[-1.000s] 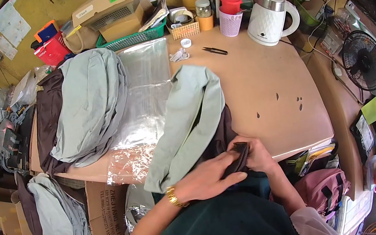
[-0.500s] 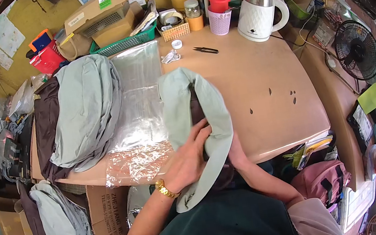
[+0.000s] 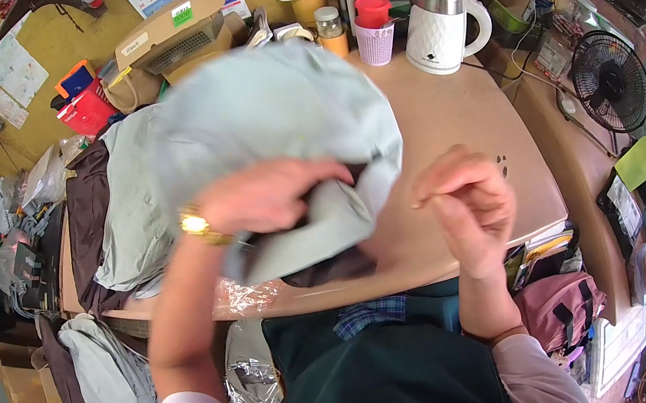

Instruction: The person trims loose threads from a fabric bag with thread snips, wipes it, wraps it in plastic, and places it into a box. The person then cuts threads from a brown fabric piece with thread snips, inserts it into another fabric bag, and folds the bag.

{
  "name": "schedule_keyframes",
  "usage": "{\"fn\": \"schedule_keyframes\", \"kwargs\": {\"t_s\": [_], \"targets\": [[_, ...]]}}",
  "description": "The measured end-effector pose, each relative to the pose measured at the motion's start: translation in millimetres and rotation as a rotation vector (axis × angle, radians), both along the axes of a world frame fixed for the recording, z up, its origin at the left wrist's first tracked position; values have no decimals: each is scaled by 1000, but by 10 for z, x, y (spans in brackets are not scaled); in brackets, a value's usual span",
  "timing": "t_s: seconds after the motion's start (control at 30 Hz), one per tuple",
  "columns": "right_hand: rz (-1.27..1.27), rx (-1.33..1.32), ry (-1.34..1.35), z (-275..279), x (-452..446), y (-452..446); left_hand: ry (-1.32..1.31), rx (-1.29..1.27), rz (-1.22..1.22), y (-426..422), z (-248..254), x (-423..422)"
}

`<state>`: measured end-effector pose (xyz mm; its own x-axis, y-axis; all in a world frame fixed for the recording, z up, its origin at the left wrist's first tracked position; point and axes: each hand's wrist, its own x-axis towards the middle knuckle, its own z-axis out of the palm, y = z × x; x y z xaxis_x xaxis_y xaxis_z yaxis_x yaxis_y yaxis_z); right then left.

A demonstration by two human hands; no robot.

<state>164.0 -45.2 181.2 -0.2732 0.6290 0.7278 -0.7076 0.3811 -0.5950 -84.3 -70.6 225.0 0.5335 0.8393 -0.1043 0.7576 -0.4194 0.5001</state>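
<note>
A piece of pale grey-green cloth with a dark brown inside, which looks like a wide-brimmed fabric hat [image 3: 265, 109], is held over the table and blurred by motion. My left hand [image 3: 263, 199], with a gold watch on its wrist, grips it at its dark opening. My right hand [image 3: 473, 206] is to the right of the cloth, apart from it. Its fingers are loosely bent, a little off the thumb, and nothing shows in them. More grey-green and dark brown pieces lie in a pile [image 3: 128, 208] at the table's left.
A white kettle [image 3: 436, 33] and a purple basket [image 3: 375, 43] with a red cup stand at the table's back. To the right is a black fan [image 3: 610, 81]. Clear plastic [image 3: 249, 295] shows at the table's front edge. More grey cloth [image 3: 114, 381] hangs below left.
The hat-like cloth has spread out and moved up and to the left with my left hand. My right hand has come off it and moved to the right.
</note>
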Motion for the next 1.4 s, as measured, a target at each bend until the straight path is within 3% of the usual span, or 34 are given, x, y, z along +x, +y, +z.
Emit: {"fn": "schedule_keyframes", "kwargs": {"t_s": [0.07,0.1,0.17,0.23,0.3,0.37,0.47,0.53,0.57,0.7,0.73,0.8,0.87,0.9,0.93,0.97,1.0,1.03,1.1,1.13,1.2,1.27,1.3,1.33,1.4], "targets": [[-6,-93,-250,-184,-88,28,256,-136,57,-18,-777,68],[39,-142,-377,-370,-132,83,476,-203,115,-86,-876,278],[-45,39,-650,-757,-211,171,446,2,161,-234,-1339,394],[-12,110,-714,-1144,-331,174,415,137,211,-335,-1543,439],[24,188,-778,-1232,-355,93,127,329,246,-346,-1717,418],[-108,264,-1122,-1196,-332,16,11,306,269,-232,-1923,171],[-105,252,-1281,-1310,-259,130,-126,348,340,-154,-1791,-7],[-101,245,-1370,-1295,-175,162,-862,120,874,-76,-1753,-179],[-97,238,-1459,-1278,-150,161,-863,117,869,-56,-1761,-288],[-185,183,-1246,-1157,-220,90,-1382,162,571,-43,-1752,-624],[-26,91,-1021,-1254,-289,66,-1456,169,523,-62,-1744,-620],[130,-1,-788,-1345,-447,-58,-1007,163,472,-277,-1204,-156],[113,-238,-467,-1373,-586,-184,-1661,-148,763,-154,-1412,28],[-145,41,-539,-1226,-596,-127,-1094,177,814,-210,-1323,133],[-148,32,-640,-1111,-521,-136,-507,460,809,-310,-1217,222],[-162,147,-684,-987,-459,-168,-60,563,803,-395,-1222,241],[-174,262,-725,-890,-412,-199,-55,560,802,-453,-1357,354],[-172,258,-721,-844,-377,-236,-619,405,855,-470,-1583,533],[-356,629,-909,-842,-267,-346,-1181,219,875,-530,-1841,596],[-345,634,-914,-938,-202,-350,-831,121,687,-566,-1939,576],[-250,366,-806,-1277,-40,-283,-493,23,499,-625,-1859,522],[-287,7,-955,-1564,221,-174,-896,-471,438,-676,-1402,383],[-333,50,-1004,-1489,227,-131,-1095,-476,417,-744,-1363,383],[-334,47,-1008,-1392,249,-164,-1097,-481,416,-784,-1318,456],[-35,50,-912,-824,242,-359,-1077,-427,384,-837,-1238,694]]}}
